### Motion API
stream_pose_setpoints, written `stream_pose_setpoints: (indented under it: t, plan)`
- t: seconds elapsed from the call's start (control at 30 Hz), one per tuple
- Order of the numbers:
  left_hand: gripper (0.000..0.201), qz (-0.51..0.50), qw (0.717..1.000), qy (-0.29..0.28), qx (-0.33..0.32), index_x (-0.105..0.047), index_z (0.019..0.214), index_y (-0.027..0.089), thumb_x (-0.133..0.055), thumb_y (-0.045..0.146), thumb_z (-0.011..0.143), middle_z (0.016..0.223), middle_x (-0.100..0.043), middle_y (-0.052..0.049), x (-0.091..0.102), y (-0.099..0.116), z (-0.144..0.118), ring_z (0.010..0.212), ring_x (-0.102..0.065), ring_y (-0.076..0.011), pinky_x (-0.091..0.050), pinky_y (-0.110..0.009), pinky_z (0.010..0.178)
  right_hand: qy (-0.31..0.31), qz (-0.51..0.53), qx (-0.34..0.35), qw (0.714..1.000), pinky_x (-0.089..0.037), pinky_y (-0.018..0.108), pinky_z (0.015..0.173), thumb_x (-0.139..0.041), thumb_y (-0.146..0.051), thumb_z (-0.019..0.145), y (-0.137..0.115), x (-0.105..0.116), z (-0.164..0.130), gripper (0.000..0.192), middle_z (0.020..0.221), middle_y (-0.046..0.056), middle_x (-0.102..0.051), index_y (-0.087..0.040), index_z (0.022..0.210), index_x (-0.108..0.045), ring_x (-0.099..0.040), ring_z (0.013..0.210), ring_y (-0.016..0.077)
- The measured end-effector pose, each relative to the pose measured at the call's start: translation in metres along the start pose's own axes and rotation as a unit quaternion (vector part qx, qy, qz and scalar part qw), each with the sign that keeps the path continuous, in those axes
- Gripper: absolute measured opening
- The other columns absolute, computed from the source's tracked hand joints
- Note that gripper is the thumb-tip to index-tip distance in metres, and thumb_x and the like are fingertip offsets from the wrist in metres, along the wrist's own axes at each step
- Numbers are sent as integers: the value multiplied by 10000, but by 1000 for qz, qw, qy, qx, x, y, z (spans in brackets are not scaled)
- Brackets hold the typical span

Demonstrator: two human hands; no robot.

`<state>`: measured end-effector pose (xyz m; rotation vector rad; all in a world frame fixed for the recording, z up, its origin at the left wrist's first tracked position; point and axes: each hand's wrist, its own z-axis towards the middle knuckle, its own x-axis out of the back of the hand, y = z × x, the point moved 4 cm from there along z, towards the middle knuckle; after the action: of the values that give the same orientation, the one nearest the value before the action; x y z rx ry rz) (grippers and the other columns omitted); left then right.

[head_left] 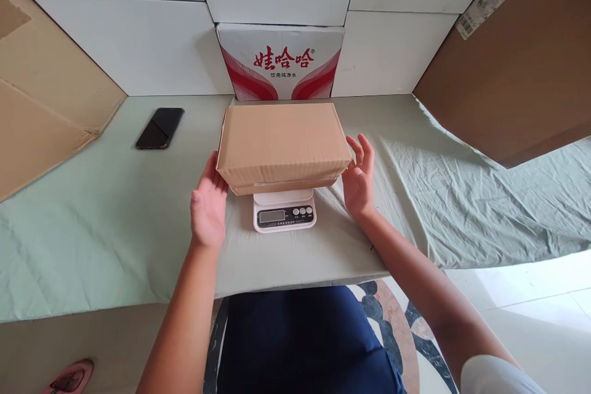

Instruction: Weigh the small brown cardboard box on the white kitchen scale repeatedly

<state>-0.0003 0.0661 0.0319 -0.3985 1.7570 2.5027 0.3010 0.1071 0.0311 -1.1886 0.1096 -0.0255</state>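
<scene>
A closed brown cardboard box (282,143) rests on a small white digital scale (284,212) on the table. My left hand (209,203) is flat and open beside the box's left end, fingertips near its lower corner. On the other side, my right hand (359,177) is open with fingers spread just off the box's right end. Neither hand grips the box; whether they touch it I cannot tell. The scale's display looks blank.
A pale green cloth (115,221) covers the table. A black phone (160,128) lies at the back left. A red-and-white carton (280,61) stands against the white wall behind the box. Brown cardboard sheets lean at the left (41,104) and right (517,68).
</scene>
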Motion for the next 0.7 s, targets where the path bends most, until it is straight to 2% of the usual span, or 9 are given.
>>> stream_pose_setpoints:
  t: [0.17,0.27,0.37,0.47,0.6,0.7]
  plan:
    - [645,6,1000,-12,0,-677,1363,333,-508,732,885,1497,-624,-66,-4,-3,0,1525,-440,-331,-424,-473,1218,-30,16,-2,999,-361,675,1245,-595,-813,784,8,-4,-2,889,1684,57,-342,-419,1526,-304,-366,1569,372]
    - [673,16,1000,-11,0,-683,1354,320,-504,756,874,1455,-652,-74,-3,-5,0,1520,-441,-336,-436,-474,1207,-55,24,8,998,-360,660,1255,-605,-800,794,8,-8,-4,916,1696,48,-343,-416,1552,-262,-391,1555,356]
    - [679,21,1000,-8,-1,-687,1351,319,-505,763,871,1444,-661,-67,-3,-6,1,1517,-444,-341,-430,-475,1214,-69,10,19,997,-363,635,1269,-593,-798,810,3,-12,-6,932,1709,30,-326,-422,1577,-222,-335,1589,340]
    - [682,25,1000,-10,3,-699,1332,310,-508,771,868,1433,-667,-72,-4,-6,0,1516,-443,-345,-444,-477,1203,-79,-12,29,996,-332,610,1301,-581,-771,836,-5,-15,-8,896,1714,22,-318,-399,1582,-252,-268,1619,330]
    - [684,15,999,-29,3,-723,1284,300,-519,791,854,1406,-678,-82,-10,1,-1,1505,-452,-353,-483,-481,1168,-89,-40,43,994,-305,576,1330,-548,-732,876,-13,-19,-6,852,1712,12,-316,-383,1598,-260,-287,1610,324]
    - [705,14,999,-34,-13,-730,1267,300,-554,816,820,1392,-685,-78,-18,9,14,1494,-465,-363,-486,-487,1164,-71,-69,77,992,-311,560,1333,-490,-786,867,-22,-22,9,890,1712,-1,-316,-389,1617,-223,-302,1602,335]
